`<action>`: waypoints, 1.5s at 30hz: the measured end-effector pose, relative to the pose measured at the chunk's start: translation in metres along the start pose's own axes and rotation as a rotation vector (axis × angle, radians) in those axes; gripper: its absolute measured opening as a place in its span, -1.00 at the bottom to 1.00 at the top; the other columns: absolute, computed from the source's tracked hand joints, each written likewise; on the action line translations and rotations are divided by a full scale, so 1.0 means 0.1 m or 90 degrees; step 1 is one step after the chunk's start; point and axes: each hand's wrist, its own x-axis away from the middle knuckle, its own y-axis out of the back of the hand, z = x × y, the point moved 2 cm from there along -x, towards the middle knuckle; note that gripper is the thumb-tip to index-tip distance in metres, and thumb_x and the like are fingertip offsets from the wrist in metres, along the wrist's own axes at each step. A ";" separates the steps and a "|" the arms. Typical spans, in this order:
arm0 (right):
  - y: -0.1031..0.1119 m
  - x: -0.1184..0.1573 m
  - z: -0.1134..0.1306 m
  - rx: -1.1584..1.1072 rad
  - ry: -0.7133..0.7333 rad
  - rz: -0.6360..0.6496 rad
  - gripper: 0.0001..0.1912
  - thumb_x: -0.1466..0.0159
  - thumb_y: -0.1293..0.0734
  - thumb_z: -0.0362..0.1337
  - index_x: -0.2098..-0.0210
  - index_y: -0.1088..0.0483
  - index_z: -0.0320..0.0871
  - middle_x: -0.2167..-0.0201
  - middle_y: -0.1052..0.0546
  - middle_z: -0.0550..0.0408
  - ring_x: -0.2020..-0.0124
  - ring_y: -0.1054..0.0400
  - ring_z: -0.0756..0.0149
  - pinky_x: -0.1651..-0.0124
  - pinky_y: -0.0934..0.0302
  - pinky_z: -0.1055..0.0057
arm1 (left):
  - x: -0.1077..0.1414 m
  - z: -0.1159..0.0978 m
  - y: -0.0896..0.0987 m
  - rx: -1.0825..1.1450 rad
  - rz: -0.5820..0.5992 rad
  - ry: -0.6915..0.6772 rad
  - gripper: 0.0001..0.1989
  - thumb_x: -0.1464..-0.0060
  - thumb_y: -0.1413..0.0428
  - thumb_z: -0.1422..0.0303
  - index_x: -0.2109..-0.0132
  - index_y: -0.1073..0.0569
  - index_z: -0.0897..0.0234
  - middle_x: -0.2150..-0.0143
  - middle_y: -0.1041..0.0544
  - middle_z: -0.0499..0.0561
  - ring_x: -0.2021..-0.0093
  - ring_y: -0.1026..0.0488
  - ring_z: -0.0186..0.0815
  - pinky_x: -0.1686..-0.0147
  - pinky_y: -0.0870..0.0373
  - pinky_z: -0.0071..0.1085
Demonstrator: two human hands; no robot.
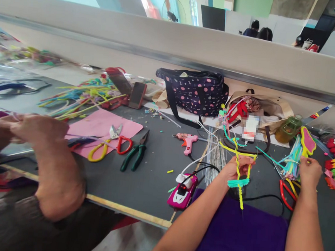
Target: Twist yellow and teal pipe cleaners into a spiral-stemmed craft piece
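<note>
A twisted yellow pipe-cleaner frame (238, 162) with a teal band (238, 183) near its lower end is held by my left hand (236, 167), whose fingers are closed around it. Further right, my right hand (310, 173) has its fingers pinched together beside a bundle of pale blue and white strips (292, 160). A pink shape with a yellow rim (309, 141) stands just above that hand. What the right fingers hold is too small to make out. Red-handled scissors (286, 195) lie between my hands on the dark table (153, 186).
Purple cloth (239, 239) lies below my hands. Left of them are a magenta power strip (183, 192), a pink glue gun (187, 142) and green pliers (134, 154). A patterned bag (197, 93) and an oil-coloured bottle (288, 128) stand behind. Another person's hands (39, 129) work at far left.
</note>
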 end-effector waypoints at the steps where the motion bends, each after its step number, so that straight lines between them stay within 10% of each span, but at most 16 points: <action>1: 0.06 0.05 0.06 0.010 -0.018 -0.011 -0.58 -0.18 -0.23 -0.01 0.32 -0.50 -0.27 0.56 -0.49 -0.13 0.42 -0.37 0.04 0.28 -0.21 0.15 | 0.00 0.00 0.00 -0.004 0.007 0.003 -0.71 0.35 -0.36 0.33 0.48 -0.49 0.44 0.66 -0.35 -0.10 0.69 -0.14 -0.59 0.67 -0.05 -0.60; 12: 0.17 1.11 1.22 -0.518 0.025 0.296 -0.64 -0.15 -0.37 0.03 0.32 -0.47 -0.16 0.55 -0.44 0.18 0.63 -0.18 0.45 0.59 -0.05 0.50 | -0.04 0.03 0.03 -0.007 0.054 -0.004 -0.72 0.34 -0.35 0.30 0.51 -0.48 0.42 0.67 -0.32 -0.12 0.69 -0.11 -0.57 0.69 -0.05 -0.58; 32: 0.39 1.43 1.50 -0.400 0.454 0.138 -0.84 -0.28 -0.28 -0.39 0.19 -0.48 -0.10 0.33 -0.47 0.07 0.31 -0.39 0.32 0.27 -0.30 0.39 | 0.12 -0.07 -0.11 -0.103 0.002 -0.066 -0.76 0.29 -0.31 0.31 0.51 -0.49 0.41 0.67 -0.38 -0.07 0.69 -0.22 -0.51 0.66 -0.12 -0.54; 45: 0.28 1.52 1.50 -0.510 0.278 0.103 -0.88 -0.28 -0.33 -0.21 0.32 -0.47 -0.10 0.37 -0.54 0.08 0.35 -0.44 0.29 0.25 -0.31 0.33 | 0.11 -0.07 -0.09 0.018 0.006 -0.041 -0.76 0.30 -0.32 0.34 0.48 -0.47 0.41 0.61 -0.41 -0.06 0.66 -0.24 -0.54 0.64 -0.08 -0.56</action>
